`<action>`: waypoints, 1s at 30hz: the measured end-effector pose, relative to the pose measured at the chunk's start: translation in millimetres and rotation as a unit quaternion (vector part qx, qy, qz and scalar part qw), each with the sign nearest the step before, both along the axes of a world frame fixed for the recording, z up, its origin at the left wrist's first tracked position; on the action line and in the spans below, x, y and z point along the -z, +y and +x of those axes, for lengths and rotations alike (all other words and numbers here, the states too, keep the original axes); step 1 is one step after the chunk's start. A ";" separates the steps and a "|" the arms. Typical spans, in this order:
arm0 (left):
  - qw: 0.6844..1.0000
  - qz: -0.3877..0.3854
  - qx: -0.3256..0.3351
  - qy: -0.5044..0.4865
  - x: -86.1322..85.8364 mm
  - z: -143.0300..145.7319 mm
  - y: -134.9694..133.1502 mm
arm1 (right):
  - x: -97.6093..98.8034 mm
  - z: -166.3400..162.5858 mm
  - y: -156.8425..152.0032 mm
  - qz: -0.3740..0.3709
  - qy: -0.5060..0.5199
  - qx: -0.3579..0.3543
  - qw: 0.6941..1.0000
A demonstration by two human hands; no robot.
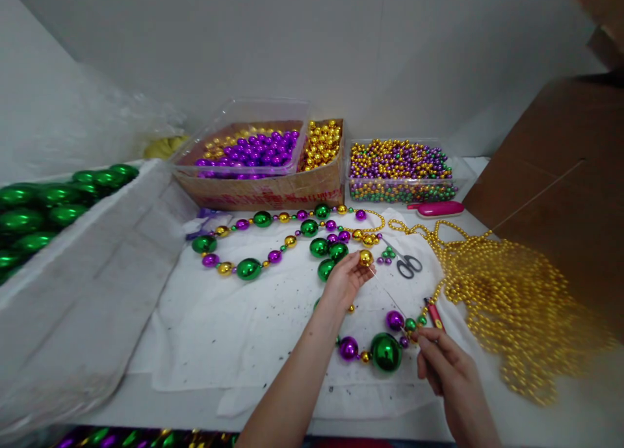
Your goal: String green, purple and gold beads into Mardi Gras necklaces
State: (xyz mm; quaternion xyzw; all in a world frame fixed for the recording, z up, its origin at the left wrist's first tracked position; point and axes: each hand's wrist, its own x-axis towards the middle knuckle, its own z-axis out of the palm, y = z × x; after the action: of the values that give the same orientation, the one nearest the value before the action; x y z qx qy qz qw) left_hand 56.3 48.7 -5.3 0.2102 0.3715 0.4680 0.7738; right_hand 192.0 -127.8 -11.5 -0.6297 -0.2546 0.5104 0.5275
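Observation:
My left hand (347, 280) pinches a shiny gold bead (365, 258) above the white cloth. From that bead a thin pale string (390, 298) slants down to my right hand (446, 363), whose fingers are closed on the end of a bead strand (348, 348). This strand carries purple, gold and green beads, with one big green bead (386, 352) beside the right fingers. Part of it lies hidden behind my left forearm. Loose green beads (319, 247) lie just beyond my left hand, and a red lighter (435, 315) is close to the right one.
A beaded garland (249, 268) loops across the white cloth (209, 331). Scissors (408, 266) lie near a heap of gold bead chain (511, 305). Behind are a cardboard box (253, 193), a clear bin of small beads (400, 168) and a pink tool (441, 209). Large green balls (63, 193) fill a left-hand container.

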 end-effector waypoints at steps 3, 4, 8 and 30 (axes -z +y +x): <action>1.000 -0.013 -0.007 -0.022 1.5 -1.0 -2.0 | -1.7 -1.1 -1.0 -0.003 -0.010 0.003 1.000; 0.999 -0.015 -0.009 -0.028 1.7 -1.3 -2.6 | -2.2 -1.2 -1.3 -0.002 -0.013 0.001 1.000; 0.999 -0.015 -0.010 -0.044 1.2 -2.8 -5.4 | -3.1 -1.6 -1.2 0.004 -0.024 -0.004 1.000; 0.995 0.026 0.045 -0.085 -2.1 7.5 -25.9 | -6.1 -18.8 10.8 0.039 -0.043 0.023 0.998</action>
State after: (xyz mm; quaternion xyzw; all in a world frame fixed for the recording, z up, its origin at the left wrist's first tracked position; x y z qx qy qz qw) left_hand 63.9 22.8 -3.2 0.2068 0.2824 0.4583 0.8170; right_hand 173.2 -117.1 -5.4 -0.6360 -0.2822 0.4604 0.5513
